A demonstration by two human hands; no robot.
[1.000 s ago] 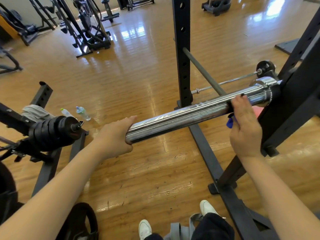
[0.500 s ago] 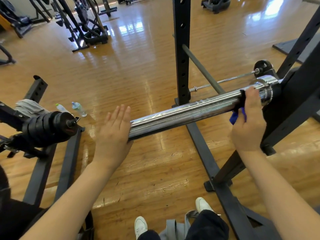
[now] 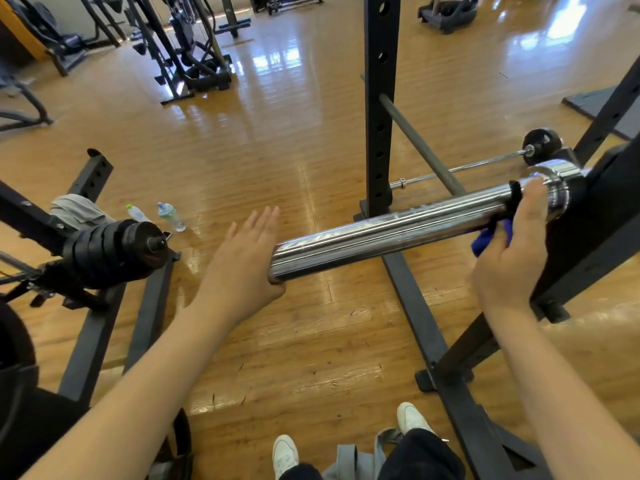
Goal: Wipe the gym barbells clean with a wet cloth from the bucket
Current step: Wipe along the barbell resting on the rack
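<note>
A chrome barbell sleeve [image 3: 388,233] sticks out leftward from a black rack [image 3: 609,216] at the right. My left hand [image 3: 242,258] has its palm flat against the sleeve's free end, fingers straight. My right hand [image 3: 512,251] grips the sleeve close to its collar, wrapped over a dark blue cloth [image 3: 488,237] that peeks out below the bar. No bucket is in view.
A black upright post [image 3: 379,105] stands behind the sleeve. A thinner barbell [image 3: 478,164] lies on the wooden floor beyond it. At the left a stack of black plates [image 3: 114,251] sits on another rack, with two water bottles [image 3: 169,216] nearby. My feet [image 3: 285,452] are below.
My right hand slid the cloth along the sleeve toward the collar. My left hand opened from cupping the sleeve end to a flat palm against it.
</note>
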